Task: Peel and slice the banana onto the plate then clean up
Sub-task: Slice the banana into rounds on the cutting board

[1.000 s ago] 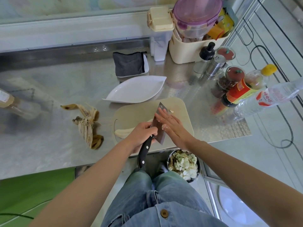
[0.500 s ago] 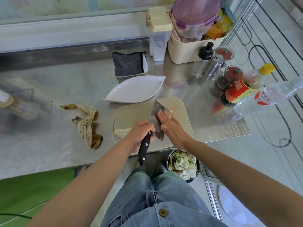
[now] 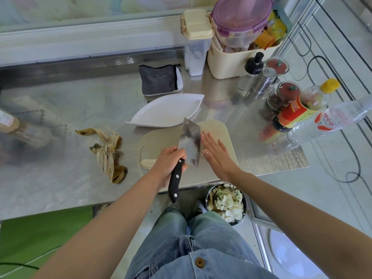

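Banana flesh [image 3: 148, 164], peeled and pale, lies on the near left part of the beige cutting board [image 3: 219, 127]. One blunt end shows just left of the left hand [image 3: 169, 164], and the rest is hidden beneath it. That hand is wrapped around the black handle of a cleaver [image 3: 190, 141], whose broad blade is raised and tilted above the board, its far end toward the white plate [image 3: 167, 111]. The right hand [image 3: 217, 156] is flat, fingers straight and close together, held along the blade's right face (whether skin meets steel I cannot tell). Small pale bits cling to its thumb side. The plate sits just behind the board, at its far edge. The browned peel [image 3: 108, 154] sprawls on the steel table [image 3: 60, 178] to the left of the board, apart from it. A folded grey cloth [image 3: 158, 80] lies behind the plate. Below the table's near edge, beside the person's knees, a bowl [image 3: 226, 202] holds pale slices and scraps.
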